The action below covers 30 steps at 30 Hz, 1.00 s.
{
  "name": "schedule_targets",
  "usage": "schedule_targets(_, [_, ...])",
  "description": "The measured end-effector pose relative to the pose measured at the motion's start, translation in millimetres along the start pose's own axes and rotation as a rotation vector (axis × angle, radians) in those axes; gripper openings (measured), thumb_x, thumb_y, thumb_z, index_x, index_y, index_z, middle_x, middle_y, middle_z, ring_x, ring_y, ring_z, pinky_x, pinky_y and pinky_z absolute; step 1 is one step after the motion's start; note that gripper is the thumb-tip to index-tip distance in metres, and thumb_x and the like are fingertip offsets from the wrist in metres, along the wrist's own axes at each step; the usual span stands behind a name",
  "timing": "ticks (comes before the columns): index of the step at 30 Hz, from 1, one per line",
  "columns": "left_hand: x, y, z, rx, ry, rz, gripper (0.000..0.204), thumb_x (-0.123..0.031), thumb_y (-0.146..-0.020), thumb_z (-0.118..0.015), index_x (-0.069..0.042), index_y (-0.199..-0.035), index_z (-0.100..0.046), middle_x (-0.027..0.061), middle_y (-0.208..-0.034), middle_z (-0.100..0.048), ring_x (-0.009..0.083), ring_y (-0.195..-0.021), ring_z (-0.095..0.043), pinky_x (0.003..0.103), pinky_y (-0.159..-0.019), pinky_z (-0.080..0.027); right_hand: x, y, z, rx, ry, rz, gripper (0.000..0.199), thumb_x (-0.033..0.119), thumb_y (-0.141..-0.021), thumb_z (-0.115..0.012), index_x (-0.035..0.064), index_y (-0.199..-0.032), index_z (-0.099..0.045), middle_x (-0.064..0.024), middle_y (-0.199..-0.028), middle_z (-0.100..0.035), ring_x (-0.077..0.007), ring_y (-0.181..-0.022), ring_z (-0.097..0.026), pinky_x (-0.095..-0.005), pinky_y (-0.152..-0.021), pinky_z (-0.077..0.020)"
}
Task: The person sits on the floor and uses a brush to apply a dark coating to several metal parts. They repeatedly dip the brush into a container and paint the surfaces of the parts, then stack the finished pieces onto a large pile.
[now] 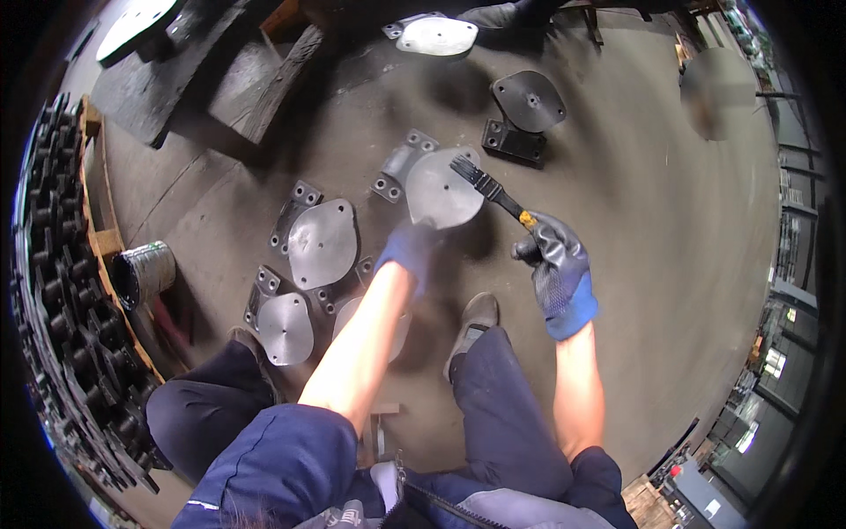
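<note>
My right hand (560,273), in a blue glove with a dark coated palm, is closed around the handle of a paintbrush (498,196). The brush has a dark head and an orange-yellow patch on its handle, and its bristles reach over the right edge of a grey metal plate (441,187). Rounded, with small holes, this plate is joined to a bracket (401,167) with bolt holes. My left hand (407,254), in a blue glove, is at the plate's near edge; its fingers are blurred, so their grip is unclear.
Similar plates with brackets lie around: one grey (322,244), another nearer (285,329), a darker one (530,101) and a pale one (438,37). A can (145,271) stands left, beside a pallet of stacked dark parts (75,326). Heavy beams (176,75) are at far left.
</note>
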<state>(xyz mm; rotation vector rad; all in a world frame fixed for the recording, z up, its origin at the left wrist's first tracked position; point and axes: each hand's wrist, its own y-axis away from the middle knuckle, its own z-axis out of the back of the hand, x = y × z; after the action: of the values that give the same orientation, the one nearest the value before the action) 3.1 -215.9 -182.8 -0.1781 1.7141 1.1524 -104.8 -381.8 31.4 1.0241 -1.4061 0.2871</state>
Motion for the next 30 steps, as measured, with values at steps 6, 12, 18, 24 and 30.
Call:
schedule_targets(6, [-51.9,123.0,24.7,-0.28,0.131,-0.125,0.04,-0.025,-0.09,-0.058,0.002,-0.119,-0.059,0.013,-0.105,-0.067,0.0214,-0.086,-0.063,0.033,-0.079,-0.05,-33.2,-40.2,-57.6,-0.002,0.449,0.1,0.023,0.001,-0.093,-0.057,-0.0016,-0.115,-0.064,-0.009,-0.094,-0.068,-0.0115,-0.072,-0.064,-0.0237,-0.068,-0.0523])
schedule_targets(12, [-52.0,143.9,41.2,0.079,0.409,0.262,0.038,-0.026,-0.095,-0.055,0.0,-0.122,-0.057,0.0139,-0.099,-0.067,0.0221,-0.087,-0.065,0.036,-0.08,-0.05,-69.6,-77.5,-90.6,-0.022,0.816,0.05,0.024,0.01,-0.09,-0.061,0.0062,-0.113,-0.068,-0.0073,-0.082,-0.069,-0.0115,-0.07,-0.063,-0.0285,-0.068,-0.0522])
schedule_targets(18, [-50.3,149.3,54.6,0.265,0.436,0.354,0.03,-0.026,-0.093,-0.056,0.0,-0.107,-0.061,0.0087,-0.08,-0.067,0.0144,-0.076,-0.062,0.03,-0.07,-0.048,-65.9,-87.1,-108.3,-0.064,1.281,0.276,0.026,0.019,-0.084,-0.065,0.01,-0.108,-0.07,-0.0177,-0.092,-0.07,-0.0343,-0.084,-0.068,-0.0399,-0.078,-0.0527])
schedule_targets(24, [-57.4,150.9,58.7,0.333,0.467,0.435,0.028,-0.026,-0.092,-0.058,0.0,-0.102,-0.063,0.0095,-0.082,-0.068,0.0146,-0.075,-0.063,0.03,-0.072,-0.048,-81.4,-89.5,-110.8,0.002,1.292,0.228,0.025,0.021,-0.084,-0.065,0.0127,-0.106,-0.071,-0.0183,-0.092,-0.07,-0.0366,-0.087,-0.067,-0.0409,-0.082,-0.0519])
schedule_targets(30, [-43.8,151.6,58.4,0.337,0.476,0.346,0.033,-0.028,-0.093,-0.054,0.001,-0.107,-0.063,0.0113,-0.084,-0.069,0.016,-0.073,-0.064,0.03,-0.072,-0.05,-69.7,-98.5,-115.8,-0.095,1.385,0.222,0.025,0.023,-0.086,-0.062,0.0084,-0.105,-0.071,-0.0205,-0.092,-0.069,-0.0374,-0.089,-0.067,-0.0417,-0.082,-0.0507])
